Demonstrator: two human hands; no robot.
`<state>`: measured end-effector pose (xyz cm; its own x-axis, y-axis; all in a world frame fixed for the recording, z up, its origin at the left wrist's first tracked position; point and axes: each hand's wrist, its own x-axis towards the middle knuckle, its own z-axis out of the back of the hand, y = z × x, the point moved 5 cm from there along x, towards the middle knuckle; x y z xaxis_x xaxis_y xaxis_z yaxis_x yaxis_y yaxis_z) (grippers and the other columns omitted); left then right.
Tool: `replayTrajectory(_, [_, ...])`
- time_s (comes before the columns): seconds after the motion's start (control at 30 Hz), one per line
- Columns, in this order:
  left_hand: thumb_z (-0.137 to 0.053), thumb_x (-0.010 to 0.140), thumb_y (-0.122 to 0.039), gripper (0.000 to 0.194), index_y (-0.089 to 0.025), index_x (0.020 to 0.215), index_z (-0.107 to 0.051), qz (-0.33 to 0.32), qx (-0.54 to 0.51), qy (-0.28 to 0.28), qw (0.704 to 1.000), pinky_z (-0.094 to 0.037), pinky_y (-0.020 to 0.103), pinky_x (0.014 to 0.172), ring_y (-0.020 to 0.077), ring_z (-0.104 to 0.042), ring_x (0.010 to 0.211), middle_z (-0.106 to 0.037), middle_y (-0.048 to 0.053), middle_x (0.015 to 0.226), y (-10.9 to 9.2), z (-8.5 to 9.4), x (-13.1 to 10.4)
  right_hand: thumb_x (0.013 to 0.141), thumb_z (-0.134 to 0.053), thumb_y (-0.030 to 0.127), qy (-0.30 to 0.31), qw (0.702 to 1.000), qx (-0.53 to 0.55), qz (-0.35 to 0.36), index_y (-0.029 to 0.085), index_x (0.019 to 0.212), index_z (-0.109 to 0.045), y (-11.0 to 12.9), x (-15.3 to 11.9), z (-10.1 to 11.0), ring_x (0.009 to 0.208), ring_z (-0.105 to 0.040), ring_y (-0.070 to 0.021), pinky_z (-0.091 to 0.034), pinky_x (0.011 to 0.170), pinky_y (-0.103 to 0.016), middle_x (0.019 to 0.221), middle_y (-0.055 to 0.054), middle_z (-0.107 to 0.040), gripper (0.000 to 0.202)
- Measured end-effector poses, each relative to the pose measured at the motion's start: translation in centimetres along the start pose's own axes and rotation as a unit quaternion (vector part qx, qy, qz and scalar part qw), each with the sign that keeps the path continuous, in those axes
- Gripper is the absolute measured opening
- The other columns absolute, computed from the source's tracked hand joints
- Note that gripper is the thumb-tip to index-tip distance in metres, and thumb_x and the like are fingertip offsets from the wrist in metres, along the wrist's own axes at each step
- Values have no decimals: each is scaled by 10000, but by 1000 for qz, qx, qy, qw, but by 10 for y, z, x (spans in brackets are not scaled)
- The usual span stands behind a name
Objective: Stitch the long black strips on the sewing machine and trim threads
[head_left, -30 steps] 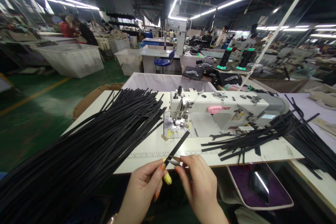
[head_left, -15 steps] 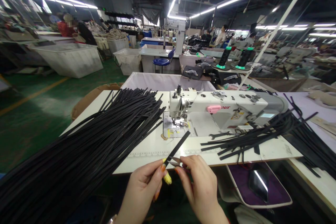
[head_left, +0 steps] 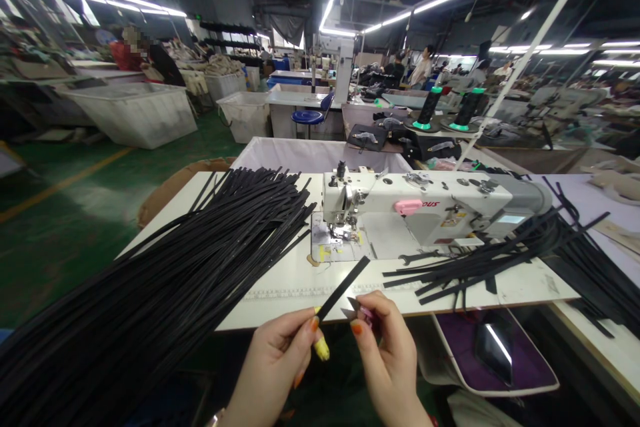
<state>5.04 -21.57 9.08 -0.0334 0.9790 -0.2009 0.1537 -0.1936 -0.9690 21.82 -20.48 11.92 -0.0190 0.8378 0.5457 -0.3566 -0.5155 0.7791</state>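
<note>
My left hand (head_left: pixel 283 353) pinches a black strap (head_left: pixel 344 288), whose free end points up and to the right over the table's front edge. Yellow wrapping (head_left: pixel 321 347) shows at a finger of that hand. In my right hand (head_left: pixel 387 353) are small thread snips (head_left: pixel 353 309) with a pink part at the grip. Their two pointed blades are apart and stand just right of the strap, not touching it. Beyond my hands is a white sewing machine (head_left: pixel 380 207) with a pink piece on its front. A large bundle of black straps (head_left: pixel 200 247) lies at the left.
More black straps (head_left: pixel 465 267) lie to the right, near a wrench (head_left: pixel 417 257) by the machine. A ruler strip (head_left: pixel 285 294) runs along the white table (head_left: pixel 270 312). Below on the right, a phone (head_left: pixel 493 350) rests on a purple-lined tray (head_left: pixel 463 340). Two thread cones (head_left: pixel 427 109) stand behind.
My right hand has moved the snips right, away from the strap, and turned so their pink grip shows. Earlier the blades were at the strap. My left hand still holds the strap.
</note>
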Motion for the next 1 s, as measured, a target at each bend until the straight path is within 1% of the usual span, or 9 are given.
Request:
replayTrajectory(0.07, [-688,790,-562,486,-128,1000,-748,7,0,14,1000,-246,165,392,48,-326,393,-487,-34,510,5,1,3,886,-575,186,9,1000,-10,19,228,1156,-540,1,-1,1,783,-585,-163,-505,658,-275,917,-30,-578,275])
replayTrajectory(0.17, [-655,826,-544,460,-139,1024,-748,-8,26,37,999,-266,167,391,67,-322,398,-405,-61,452,8,1,5,853,-550,83,86,992,-31,81,218,1232,-543,5,-3,-6,763,-582,-163,-490,623,-275,913,-41,-575,403])
replayTrajectory(0.27, [-624,870,-470,372,-165,1035,-757,-56,74,40,995,-315,181,393,93,-361,403,-443,-45,448,3,1,3,844,-474,1,125,985,-47,109,218,1283,-553,5,-3,-15,758,-594,-161,-489,610,-274,929,-61,-585,496])
replayTrajectory(0.4, [-575,908,-385,302,-196,1049,-764,-131,157,32,978,-463,226,490,150,-518,480,-612,16,553,-8,1,0,858,-509,25,112,991,2,76,242,1198,-624,1,2,-21,749,-606,-153,-493,610,-261,893,-43,-591,420])
replayTrajectory(0.57, [-546,928,-293,252,-235,1044,-761,-195,223,44,954,-544,289,772,219,-687,808,-754,72,906,-14,-3,-1,907,-478,98,122,988,-26,94,195,1073,-638,3,5,-25,736,-586,-162,-453,604,-272,854,-50,-608,250])
replayTrajectory(0.67, [-544,933,-294,247,-237,1042,-758,-190,235,38,952,-545,285,782,228,-701,860,-759,76,969,-9,-3,-1,927,-452,138,72,994,-25,84,193,920,-605,1,8,-19,698,-534,-158,-409,591,-278,786,-27,-559,162])
replayTrajectory(0.77, [-556,932,-327,252,-232,1058,-753,-173,244,24,954,-543,295,795,231,-701,862,-756,78,970,-5,-1,-1,950,-459,183,2,999,35,-6,212,812,-548,-7,12,-9,655,-481,-138,-382,581,-266,728,13,-491,167])
replayTrajectory(0.83, [-555,934,-348,265,-227,1072,-746,-164,238,28,957,-538,301,815,237,-698,887,-753,77,967,-4,-1,1,959,-463,210,0,998,55,-40,216,806,-537,-9,13,-7,645,-465,-133,-372,573,-262,729,21,-476,170])
replayTrajectory(1.0, [-533,950,-376,287,-208,1058,-738,-146,216,56,964,-523,278,784,217,-683,847,-737,55,876,-5,-4,7,952,-435,157,33,999,5,5,213,854,-539,-7,10,-11,701,-496,-140,-373,613,-268,778,5,-506,153])
